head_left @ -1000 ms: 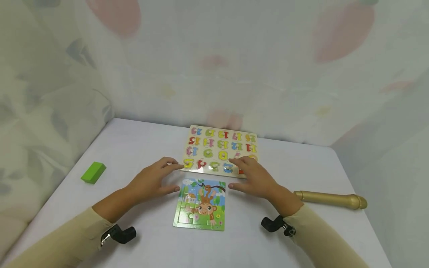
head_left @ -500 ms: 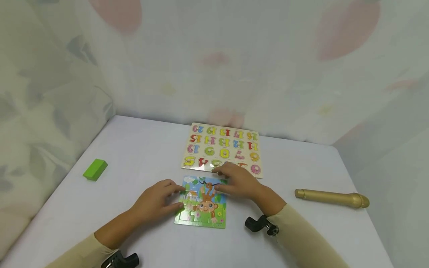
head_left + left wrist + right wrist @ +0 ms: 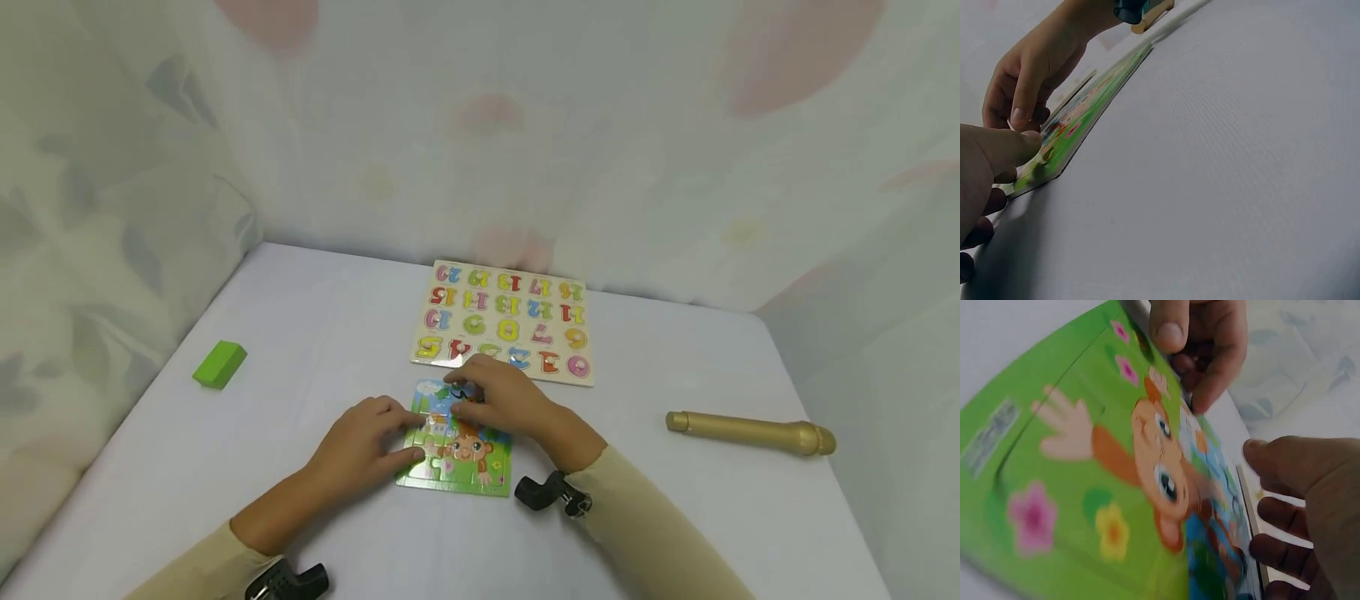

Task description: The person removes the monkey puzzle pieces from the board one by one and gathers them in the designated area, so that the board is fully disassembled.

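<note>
A square jigsaw puzzle (image 3: 457, 475) with a monkey picture lies on the white table. My left hand (image 3: 356, 450) is at its left edge, thumb and index finger spread apart over the border. In the left wrist view, that thumb overlaps the corner of the puzzle (image 3: 1079, 128). My right hand (image 3: 510, 400) hovers over the upper right part, hiding some of the monkey, with fingers loosely bent. The right wrist view shows the puzzle's monkey face (image 3: 1154, 450) below both hands, and nothing is between the right thumb and fingers. Behind lies a number board (image 3: 510, 304) with coloured numerals.
A green block (image 3: 220, 364) rests on the left of the table (image 3: 330, 317). On the right lies a gold-coloured rod with a knobbed end (image 3: 750, 432). Patterned cloth (image 3: 600, 167) encloses the back and both sides.
From beside the puzzle and over the number board, both hands have come in over the puzzle. The right hand has moved left; the left hand has come nearer the puzzle's left edge.
</note>
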Motion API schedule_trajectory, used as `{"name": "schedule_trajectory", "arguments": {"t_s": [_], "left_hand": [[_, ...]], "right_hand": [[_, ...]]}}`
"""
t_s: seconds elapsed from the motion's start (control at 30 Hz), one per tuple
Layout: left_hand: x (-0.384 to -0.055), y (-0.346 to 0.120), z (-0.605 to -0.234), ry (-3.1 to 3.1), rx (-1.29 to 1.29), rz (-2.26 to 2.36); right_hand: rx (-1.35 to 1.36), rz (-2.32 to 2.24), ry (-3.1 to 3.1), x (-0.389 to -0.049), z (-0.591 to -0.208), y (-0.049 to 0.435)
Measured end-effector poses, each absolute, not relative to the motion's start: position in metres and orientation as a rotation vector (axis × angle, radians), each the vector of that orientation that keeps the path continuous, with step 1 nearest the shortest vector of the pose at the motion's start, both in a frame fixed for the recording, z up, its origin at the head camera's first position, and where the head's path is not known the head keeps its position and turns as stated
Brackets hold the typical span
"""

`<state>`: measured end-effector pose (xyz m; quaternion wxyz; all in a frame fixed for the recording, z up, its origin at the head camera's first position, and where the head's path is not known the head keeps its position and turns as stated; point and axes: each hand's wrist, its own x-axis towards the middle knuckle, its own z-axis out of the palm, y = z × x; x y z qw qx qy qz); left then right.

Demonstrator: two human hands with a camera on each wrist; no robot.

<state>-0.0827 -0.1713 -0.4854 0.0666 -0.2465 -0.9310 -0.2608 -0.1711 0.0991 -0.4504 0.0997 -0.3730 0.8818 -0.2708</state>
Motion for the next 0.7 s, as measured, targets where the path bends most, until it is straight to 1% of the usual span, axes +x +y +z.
{"name": "schedule_trajectory", "arguments": {"t_s": [0.27, 0.7], "left_hand": [[-0.083, -0.17, -0.487, -2.786, -0.742, -0.755], [-0.081, -0.168, -0.488, -2.731, -0.817, -0.716]], "right_hand": [[-1.083, -0.703, 2.598, -0.173, -0.45, 0.082], [-1.065, -0.698, 2.595, -0.173, -0.449, 0.076]]}}
